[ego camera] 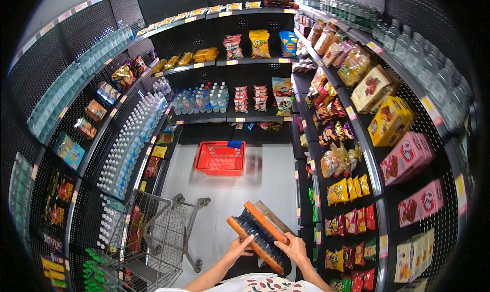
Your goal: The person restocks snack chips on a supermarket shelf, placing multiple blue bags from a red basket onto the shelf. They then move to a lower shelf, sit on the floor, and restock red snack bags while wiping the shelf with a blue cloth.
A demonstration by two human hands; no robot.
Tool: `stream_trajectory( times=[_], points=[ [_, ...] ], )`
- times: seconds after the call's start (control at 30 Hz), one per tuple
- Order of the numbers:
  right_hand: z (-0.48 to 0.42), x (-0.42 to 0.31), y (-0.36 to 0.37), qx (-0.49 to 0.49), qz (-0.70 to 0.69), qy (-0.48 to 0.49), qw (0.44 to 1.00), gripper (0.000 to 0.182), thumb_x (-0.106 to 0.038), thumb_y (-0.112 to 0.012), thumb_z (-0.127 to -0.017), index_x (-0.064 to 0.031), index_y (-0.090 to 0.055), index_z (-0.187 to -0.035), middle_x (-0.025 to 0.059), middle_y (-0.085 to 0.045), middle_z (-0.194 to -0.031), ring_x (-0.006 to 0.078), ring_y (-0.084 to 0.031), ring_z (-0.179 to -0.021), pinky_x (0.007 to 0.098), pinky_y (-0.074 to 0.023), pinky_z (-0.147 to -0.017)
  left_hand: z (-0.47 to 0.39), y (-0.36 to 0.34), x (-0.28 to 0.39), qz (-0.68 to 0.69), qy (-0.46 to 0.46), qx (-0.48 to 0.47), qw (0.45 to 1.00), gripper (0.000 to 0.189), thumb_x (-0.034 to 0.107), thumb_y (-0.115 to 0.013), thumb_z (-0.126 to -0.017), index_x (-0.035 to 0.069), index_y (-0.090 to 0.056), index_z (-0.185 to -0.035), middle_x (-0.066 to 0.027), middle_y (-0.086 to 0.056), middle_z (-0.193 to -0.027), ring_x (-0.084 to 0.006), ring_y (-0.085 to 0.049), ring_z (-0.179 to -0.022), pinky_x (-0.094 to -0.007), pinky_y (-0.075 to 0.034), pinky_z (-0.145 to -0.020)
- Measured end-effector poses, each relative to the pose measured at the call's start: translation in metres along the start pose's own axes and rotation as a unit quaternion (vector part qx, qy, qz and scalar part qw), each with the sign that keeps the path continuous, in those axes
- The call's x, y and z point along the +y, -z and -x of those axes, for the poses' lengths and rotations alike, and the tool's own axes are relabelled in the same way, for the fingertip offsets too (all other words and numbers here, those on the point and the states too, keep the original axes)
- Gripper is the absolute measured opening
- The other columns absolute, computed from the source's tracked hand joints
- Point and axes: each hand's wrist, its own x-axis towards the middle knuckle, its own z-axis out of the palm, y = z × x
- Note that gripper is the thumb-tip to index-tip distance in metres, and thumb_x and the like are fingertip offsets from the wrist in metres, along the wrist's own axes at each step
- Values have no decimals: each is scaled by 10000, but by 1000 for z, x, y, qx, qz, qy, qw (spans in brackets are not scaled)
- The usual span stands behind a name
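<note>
Between my hands is what looks like a folding stool point(258, 234), with two orange wooden bars and dark patterned cloth bunched between them. My left hand point(239, 247) is on the left bar, its thumb lying over the cloth side. The lower end of the right bar is gripped by my right hand point(293, 248). A duller wooden bar point(273, 217) shows behind the right one. The stool is tilted, and its underside is hidden.
To the left stands a wire shopping cart point(153, 234). A red shopping basket point(221, 171) with a blue item point(234, 144) at its rim sits on the tiled floor ahead. Shelves of bottled water point(132, 142) line the left, and snack bags point(337, 191) the right.
</note>
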Motion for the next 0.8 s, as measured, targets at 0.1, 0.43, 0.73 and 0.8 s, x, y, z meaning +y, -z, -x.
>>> stream_trajectory(
  times=[0.1,0.43,0.73,0.8],
  points=[
    [-53,-2,8,-6,8,-5,1000,501,-524,-780,-852,-64,-702,-1033,180,-735,-841,387,-728,-835,459,-556,-742,-54,-1,24,7,23,14,1000,565,432,-746,-945,-7,-579,-1260,-151,-689,-1162,-278,-727,-1004,-422,-657,-795],
    [-240,-28,59,-7,-21,-12,1000,330,-279,-862,-837,-27,-701,-976,16,-627,-733,112,-541,-675,305,-477,-647,-207,-2,147,73,33,-24,997,474,338,-782,-933,-42,-636,-1175,-156,-728,-1044,-279,-758,-923,-402,-668,-739],
    [-396,-46,102,-72,63,44,994,631,-496,-881,-794,49,-616,-970,196,-631,-811,294,-601,-745,414,-495,-718,-304,-42,253,40,2,39,998,371,295,-785,-930,-24,-679,-1085,-102,-724,-955,-220,-737,-782,-362,-654,-615],
    [-422,-68,112,-131,56,-24,989,647,-522,-859,-799,35,-639,-1043,223,-686,-885,342,-685,-843,439,-519,-785,-326,-49,265,33,14,56,998,369,305,-778,-934,-22,-684,-1076,-105,-725,-951,-217,-740,-787,-355,-654,-611]
  ],
)
